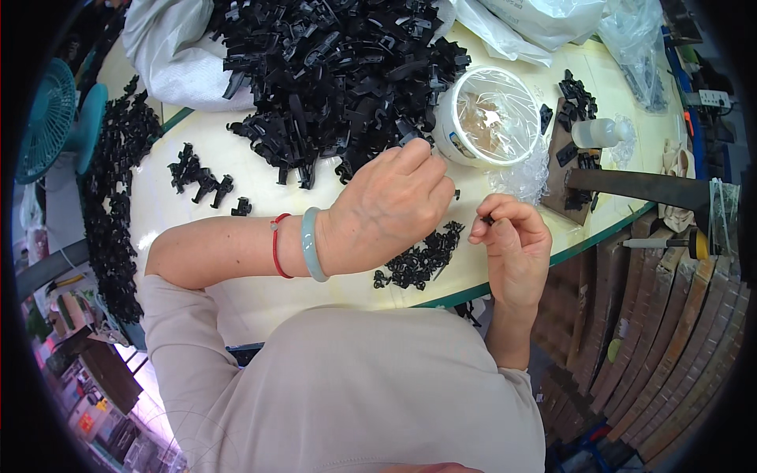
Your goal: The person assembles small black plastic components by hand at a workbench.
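My left hand [392, 191], a jade-coloured bangle and a red cord on its wrist, is over the table with its fingers curled under, by the near edge of a large heap of black plastic parts [331, 71]. Its fingertips are hidden, so what it holds cannot be made out. To its right, my right hand [514, 248] pinches a small black plastic part [487, 220] between thumb and fingers. A small pile of tiny black parts [418, 262] lies between the hands, near the table edge.
A white tub [490, 117] with clear film stands beyond my right hand. Farther right are a brown board [564, 177] with a metal lever fixture [639, 188] and a small bottle [597, 133]. Loose black parts [197, 177] lie left, near a teal fan [57, 118].
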Action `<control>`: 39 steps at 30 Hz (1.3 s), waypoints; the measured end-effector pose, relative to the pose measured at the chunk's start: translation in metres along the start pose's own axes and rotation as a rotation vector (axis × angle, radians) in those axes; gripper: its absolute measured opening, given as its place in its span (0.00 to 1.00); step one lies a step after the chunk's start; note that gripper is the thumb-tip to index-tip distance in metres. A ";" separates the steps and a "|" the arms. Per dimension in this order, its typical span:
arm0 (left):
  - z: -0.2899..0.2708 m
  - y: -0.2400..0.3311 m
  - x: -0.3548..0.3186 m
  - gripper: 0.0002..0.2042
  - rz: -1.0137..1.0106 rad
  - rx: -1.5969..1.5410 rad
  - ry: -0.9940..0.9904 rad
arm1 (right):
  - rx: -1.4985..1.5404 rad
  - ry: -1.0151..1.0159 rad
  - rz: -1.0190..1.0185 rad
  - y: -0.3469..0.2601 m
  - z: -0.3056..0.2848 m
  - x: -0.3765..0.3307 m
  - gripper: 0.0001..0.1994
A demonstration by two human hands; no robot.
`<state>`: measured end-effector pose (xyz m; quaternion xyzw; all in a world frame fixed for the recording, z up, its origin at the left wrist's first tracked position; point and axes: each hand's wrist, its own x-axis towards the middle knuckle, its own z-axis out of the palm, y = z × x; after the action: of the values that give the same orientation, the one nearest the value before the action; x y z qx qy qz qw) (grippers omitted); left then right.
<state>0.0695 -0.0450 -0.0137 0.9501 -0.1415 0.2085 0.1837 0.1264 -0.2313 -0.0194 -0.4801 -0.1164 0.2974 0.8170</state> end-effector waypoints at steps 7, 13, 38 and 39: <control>-0.002 -0.002 0.001 0.05 0.030 -0.063 0.003 | -0.115 0.081 0.051 -0.003 0.003 -0.002 0.11; -0.027 -0.004 -0.002 0.14 0.058 -0.225 -0.061 | -0.005 0.062 0.065 -0.006 0.004 -0.005 0.10; -0.062 0.000 -0.070 0.10 -0.899 -1.598 -0.150 | -1.540 -0.123 -0.938 -0.048 0.034 0.077 0.09; -0.061 -0.001 -0.070 0.10 -0.919 -1.587 -0.160 | -1.539 -0.135 -0.927 -0.047 0.031 0.080 0.09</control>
<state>-0.0126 -0.0057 0.0060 0.5196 0.1362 -0.1098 0.8363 0.1930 -0.1777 0.0286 -0.7809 -0.5130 -0.1944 0.2989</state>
